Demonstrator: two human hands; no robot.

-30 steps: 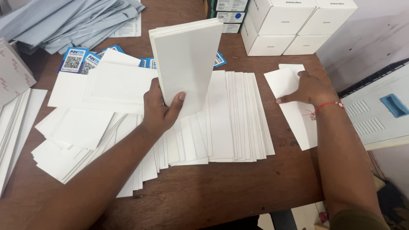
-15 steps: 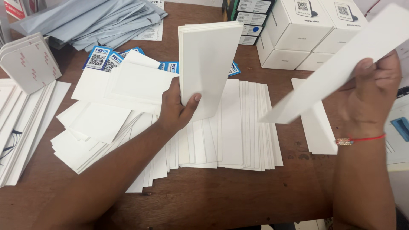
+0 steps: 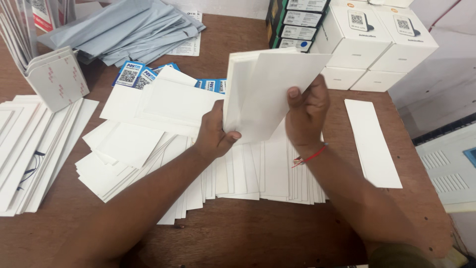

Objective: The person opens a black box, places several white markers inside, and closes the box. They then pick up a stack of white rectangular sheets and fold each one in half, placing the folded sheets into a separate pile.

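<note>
From the head camera, both hands are up over the brown wooden tabletop (image 3: 248, 238), sharing one stack of plain white paper cards (image 3: 267, 94). The left hand (image 3: 215, 136) pinches the stack's lower left corner, thumb across the front, a narrow closed grip. The right hand (image 3: 307, 111) clamps the right edge, thumb pressed on the front sheet, also closed on the paper.

The stack is held in the air, raised above the fanned row of white paper sheets (image 3: 258, 168) lying directly below both grips. Its long axis runs from the left grip up and to the right, the top end tilted away toward the white cardboard boxes (image 3: 367, 44) beyond the right grip; the broad face looks back at the camera.

Risks, as a judgement: the front sheet looks splayed off the rest, so a loose pinch could let cards slide out and scatter into the fanned row underneath, mixing the piles. A sideways sweep of the right forearm could also nudge the long white paper strip (image 3: 372, 144) lying well outside the right grip.
</note>
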